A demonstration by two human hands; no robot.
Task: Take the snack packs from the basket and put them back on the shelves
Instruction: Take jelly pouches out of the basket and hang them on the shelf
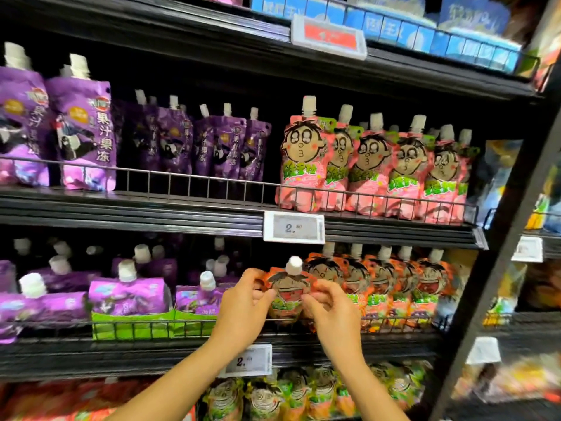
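A single head-worn wide-angle view faces the shelves (212,208) close up, looking forward, slightly tilted.

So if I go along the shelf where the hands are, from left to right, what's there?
Purple pouches → green tray → left hand → orange pouch, held by both hands → right hand → row of orange pouches.

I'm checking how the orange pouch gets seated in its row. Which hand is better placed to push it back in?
Probably the right hand: it holds the orange pouch on the side touching the orange row.
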